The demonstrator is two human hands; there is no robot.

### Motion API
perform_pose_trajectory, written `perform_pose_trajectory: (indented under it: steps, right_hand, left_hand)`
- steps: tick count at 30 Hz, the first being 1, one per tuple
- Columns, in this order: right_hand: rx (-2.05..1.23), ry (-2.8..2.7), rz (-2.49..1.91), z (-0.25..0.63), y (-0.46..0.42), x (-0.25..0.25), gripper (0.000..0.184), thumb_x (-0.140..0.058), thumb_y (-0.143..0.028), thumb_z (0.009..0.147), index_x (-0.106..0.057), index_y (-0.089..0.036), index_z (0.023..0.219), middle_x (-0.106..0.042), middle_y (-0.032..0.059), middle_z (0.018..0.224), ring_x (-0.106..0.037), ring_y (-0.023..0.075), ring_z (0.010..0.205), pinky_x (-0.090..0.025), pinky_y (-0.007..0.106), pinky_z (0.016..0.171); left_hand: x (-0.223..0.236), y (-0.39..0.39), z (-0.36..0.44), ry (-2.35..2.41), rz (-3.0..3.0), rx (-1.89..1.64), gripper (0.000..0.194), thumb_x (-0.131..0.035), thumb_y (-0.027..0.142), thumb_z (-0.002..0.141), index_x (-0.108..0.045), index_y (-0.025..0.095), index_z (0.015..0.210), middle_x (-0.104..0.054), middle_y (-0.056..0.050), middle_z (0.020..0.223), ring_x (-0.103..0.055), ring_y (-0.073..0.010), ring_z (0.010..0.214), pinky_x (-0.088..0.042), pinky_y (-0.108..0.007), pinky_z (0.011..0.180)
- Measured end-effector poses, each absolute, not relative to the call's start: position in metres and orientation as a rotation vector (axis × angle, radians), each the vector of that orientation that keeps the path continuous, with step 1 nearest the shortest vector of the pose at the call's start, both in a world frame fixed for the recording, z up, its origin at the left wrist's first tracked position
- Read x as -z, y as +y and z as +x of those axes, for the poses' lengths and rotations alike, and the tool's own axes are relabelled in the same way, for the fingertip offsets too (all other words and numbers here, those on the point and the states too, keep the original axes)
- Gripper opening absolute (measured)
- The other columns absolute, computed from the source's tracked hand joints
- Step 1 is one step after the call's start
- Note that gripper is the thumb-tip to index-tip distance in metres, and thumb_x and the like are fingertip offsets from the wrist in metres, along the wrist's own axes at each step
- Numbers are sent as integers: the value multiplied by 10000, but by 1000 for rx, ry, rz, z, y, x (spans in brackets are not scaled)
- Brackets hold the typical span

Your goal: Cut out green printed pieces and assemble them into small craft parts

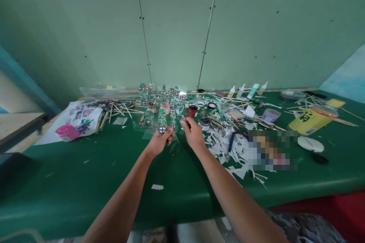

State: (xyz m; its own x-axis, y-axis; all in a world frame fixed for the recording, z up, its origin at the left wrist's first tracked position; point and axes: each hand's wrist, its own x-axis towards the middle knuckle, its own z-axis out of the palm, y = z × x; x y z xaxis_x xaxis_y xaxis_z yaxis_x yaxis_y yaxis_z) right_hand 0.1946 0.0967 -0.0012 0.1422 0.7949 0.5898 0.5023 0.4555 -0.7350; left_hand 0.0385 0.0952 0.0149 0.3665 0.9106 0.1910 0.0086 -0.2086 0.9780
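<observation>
My left hand (163,140) is closed round the near end of a small green-and-brown camouflage model piece (162,118) with dark round wheel shapes on it. Just to the right, my right hand (194,133) pinches a thin tool, mostly hidden by the fingers; its kind is not clear. More camouflage model pieces (146,120) lie on a clear plastic sheet (138,128) beyond the left hand. Past my right fingers stands an open jar of reddish-brown paint (193,111). A second small jar (204,123) with dark contents sits beside my right hand.
White paper scraps (225,142) spread over the green tabletop (114,174) at right. Glue bottles (253,91) stand along the back wall. A yellow container (309,120) lies at far right. At left are a pink jar (67,133), a printed sheet (54,131) and sticks (117,110).
</observation>
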Motion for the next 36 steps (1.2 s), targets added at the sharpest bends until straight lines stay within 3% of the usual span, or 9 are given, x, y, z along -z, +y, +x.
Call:
perform_pose_trajectory:
  steps: [23, 31, 36]
  right_hand:
    - [-268, -1469, -1318, 192, 96, 5, 343, -382, -502, 893, -590, -231, 875, -600, 25, 681, -560, 210, 630, -357, 279, 577]
    - [-100, -1264, -1383, 219, 98, -4, 327, -358, -515, 876, -480, -239, 752, -466, -7, 599, -430, 174, 563, -299, 273, 557]
    - [-341, -1356, -1181, 211, 95, -6, 335, -439, -541, 836, -517, -225, 757, -401, -47, 551, -388, 136, 515, -289, 260, 517]
  left_hand:
    - [-14, 95, 41, 925, 1528, -1172, 355, -597, 486, 747, -506, 182, 588, -388, 57, 491, -388, -79, 443, -325, -230, 454]
    - [-19, 99, 32, 943, 1467, -1314, 370, -533, 469, 763, -380, 206, 551, -349, 56, 504, -369, -76, 446, -319, -230, 457]
    - [-17, 94, 33, 959, 1526, -1169, 346, -599, 385, 705, -420, 195, 477, -391, 44, 454, -369, -80, 439, -307, -229, 442]
